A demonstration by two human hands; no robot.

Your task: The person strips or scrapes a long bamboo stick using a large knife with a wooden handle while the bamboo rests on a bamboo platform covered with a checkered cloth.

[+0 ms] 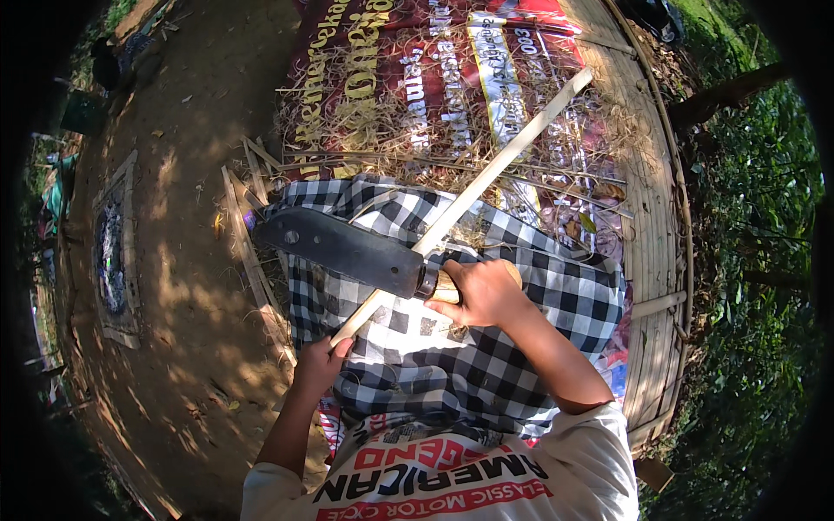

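Note:
My right hand (484, 293) is wrapped round the wooden handle of a broad, dark-bladed machete (343, 250), its blade pointing left. Under the blade runs a long pale strip of split bamboo (504, 158), slanting from lower left to upper right. My left hand (320, 363) is closed on the near end of that strip. Blade and strip cross just left of the handle; whether the edge bites into the wood I cannot tell. A black-and-white checked cloth (556, 295) lies across my lap beneath them.
Beyond the cloth, a dark red printed banner (382, 95) is strewn with shavings and thin strips. A bamboo platform edge (656, 217) runs along the right, with green plants (747, 286) past it. Bamboo strips (252, 260) lean at the left above the dirt ground (187, 260).

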